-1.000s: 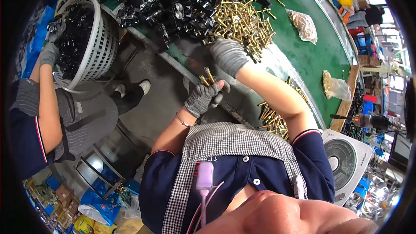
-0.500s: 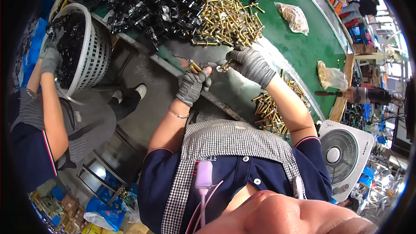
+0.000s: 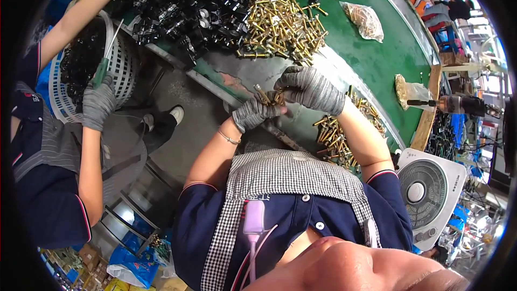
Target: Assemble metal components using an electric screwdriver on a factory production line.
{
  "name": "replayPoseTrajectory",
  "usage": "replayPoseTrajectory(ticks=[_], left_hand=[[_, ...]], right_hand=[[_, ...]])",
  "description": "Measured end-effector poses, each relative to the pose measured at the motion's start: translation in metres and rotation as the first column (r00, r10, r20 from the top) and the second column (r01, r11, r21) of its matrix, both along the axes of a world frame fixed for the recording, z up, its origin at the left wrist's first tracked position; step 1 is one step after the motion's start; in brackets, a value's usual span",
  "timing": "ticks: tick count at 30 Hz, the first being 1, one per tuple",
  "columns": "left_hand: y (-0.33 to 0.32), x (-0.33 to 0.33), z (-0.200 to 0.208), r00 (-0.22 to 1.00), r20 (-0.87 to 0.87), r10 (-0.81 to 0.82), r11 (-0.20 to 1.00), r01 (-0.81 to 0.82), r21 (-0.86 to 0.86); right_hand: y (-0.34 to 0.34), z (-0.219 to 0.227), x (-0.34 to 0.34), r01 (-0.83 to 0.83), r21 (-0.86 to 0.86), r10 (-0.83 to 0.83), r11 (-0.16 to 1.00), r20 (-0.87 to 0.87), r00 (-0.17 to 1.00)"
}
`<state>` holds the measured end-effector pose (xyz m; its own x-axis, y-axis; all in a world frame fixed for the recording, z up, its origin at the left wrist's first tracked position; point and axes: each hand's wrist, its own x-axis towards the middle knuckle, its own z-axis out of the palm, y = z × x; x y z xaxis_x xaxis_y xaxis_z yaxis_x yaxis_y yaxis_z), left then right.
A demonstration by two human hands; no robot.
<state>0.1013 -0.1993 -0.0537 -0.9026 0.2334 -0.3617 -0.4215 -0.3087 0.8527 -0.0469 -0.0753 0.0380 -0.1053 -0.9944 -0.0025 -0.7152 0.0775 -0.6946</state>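
A few shiny gold bolts sit bunched between the two gloved hands. One bolt pokes up and out to the left above the left hand, tilted. The others are tucked under the fingers of the right hand, so only their ends show.

A long work table with a green top runs across the upper part of the view, and its metal edge bends with the lens. Under it lies a grey concrete floor. A white box-shaped electric fan stands at the right side. Bright daylight comes in at the far upper right, where coloured crates are stacked.
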Motion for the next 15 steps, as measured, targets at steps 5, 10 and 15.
replayPoseTrajectory(ticks=[5,10,15], left_hand=[[0.007,0.012,-0.007,0.928,0.267,0.26,0.882,-0.341,0.325],[0.011,0.015,-0.009,0.904,0.271,0.331,0.823,-0.417,0.386],[-0.001,0.029,-0.016,0.908,0.182,0.377,0.808,-0.418,0.415]], right_hand=[[-0.026,-0.028,-0.004,0.416,0.127,-0.435,0.9,0.315,0.844],[-0.074,-0.079,-0.01,0.435,0.221,-0.263,0.873,-0.538,0.801],[-0.058,-0.063,-0.013,0.373,0.22,-0.218,0.902,-0.514,0.829]])
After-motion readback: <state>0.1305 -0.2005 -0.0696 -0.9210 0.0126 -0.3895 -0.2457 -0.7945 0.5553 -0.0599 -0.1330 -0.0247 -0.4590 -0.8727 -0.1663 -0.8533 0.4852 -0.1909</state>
